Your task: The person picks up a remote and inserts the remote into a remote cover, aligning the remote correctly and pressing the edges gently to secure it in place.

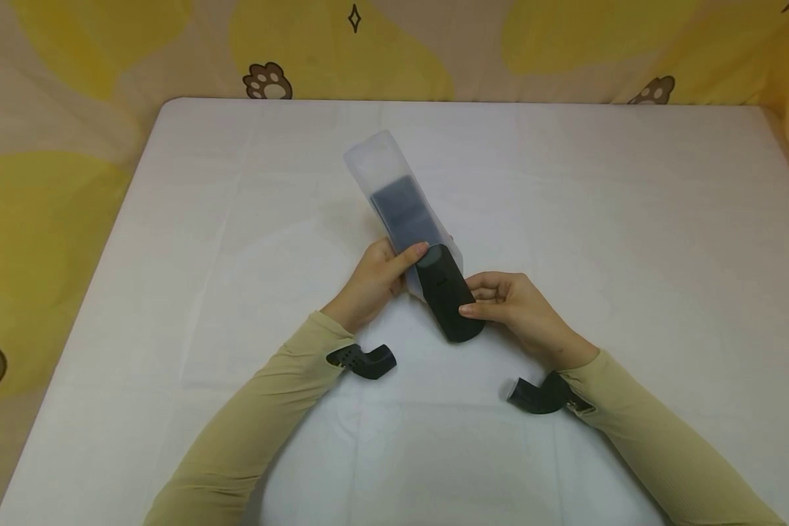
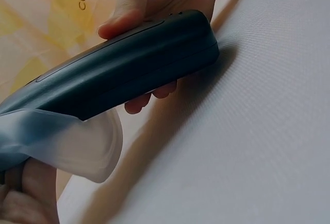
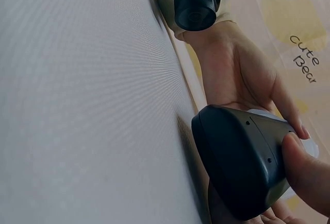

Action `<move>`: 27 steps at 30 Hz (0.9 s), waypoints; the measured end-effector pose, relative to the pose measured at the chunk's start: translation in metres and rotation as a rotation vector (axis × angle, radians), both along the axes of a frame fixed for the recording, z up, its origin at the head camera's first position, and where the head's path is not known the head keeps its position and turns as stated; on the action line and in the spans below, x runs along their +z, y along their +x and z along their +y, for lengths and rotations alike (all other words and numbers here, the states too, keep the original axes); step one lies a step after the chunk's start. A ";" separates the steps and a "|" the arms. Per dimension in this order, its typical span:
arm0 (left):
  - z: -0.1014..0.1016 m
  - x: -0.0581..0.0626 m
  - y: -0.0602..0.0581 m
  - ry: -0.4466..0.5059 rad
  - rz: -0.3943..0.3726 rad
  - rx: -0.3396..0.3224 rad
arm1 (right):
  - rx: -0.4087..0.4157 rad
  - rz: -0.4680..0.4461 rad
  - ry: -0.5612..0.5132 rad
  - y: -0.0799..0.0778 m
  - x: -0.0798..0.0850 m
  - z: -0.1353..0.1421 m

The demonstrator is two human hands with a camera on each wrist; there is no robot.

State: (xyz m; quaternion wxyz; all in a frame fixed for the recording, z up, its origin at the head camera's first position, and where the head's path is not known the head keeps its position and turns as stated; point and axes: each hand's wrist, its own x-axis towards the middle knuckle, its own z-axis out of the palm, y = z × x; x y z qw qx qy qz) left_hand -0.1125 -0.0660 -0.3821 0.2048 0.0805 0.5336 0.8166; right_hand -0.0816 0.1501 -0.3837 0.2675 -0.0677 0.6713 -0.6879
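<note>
A long translucent plastic case (image 1: 371,157) is held tilted above the white table, with a dark flat piece (image 1: 404,208) showing through its wall. My left hand (image 1: 375,281) grips the case near its lower end, its thumb reaching to the upper end of a smooth black elongated device (image 1: 447,296). That device overlaps the case's near end, and in the left wrist view the case's edge (image 2: 103,152) passes in front of it. My right hand (image 1: 522,310) pinches the device's lower end, thumb on top and fingers beneath. Small dark holes dot the device's end in the right wrist view.
A white-covered table (image 1: 289,183) lies beneath both hands. Behind it and to the left hangs a yellow-and-beige patterned cloth (image 1: 342,51). Black wrist-camera mounts (image 1: 368,361) stick out from both sleeves, low over the table.
</note>
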 end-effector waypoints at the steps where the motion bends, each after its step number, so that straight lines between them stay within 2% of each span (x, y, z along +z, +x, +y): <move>1: 0.000 0.000 0.000 0.001 0.003 -0.003 | 0.000 0.001 0.000 0.000 0.000 0.000; 9: 0.001 -0.001 0.001 0.026 0.008 -0.032 | 0.005 -0.002 0.001 0.000 -0.001 0.000; 27: 0.001 0.001 0.000 0.004 -0.039 -0.024 | 0.002 -0.006 -0.026 0.000 0.002 -0.002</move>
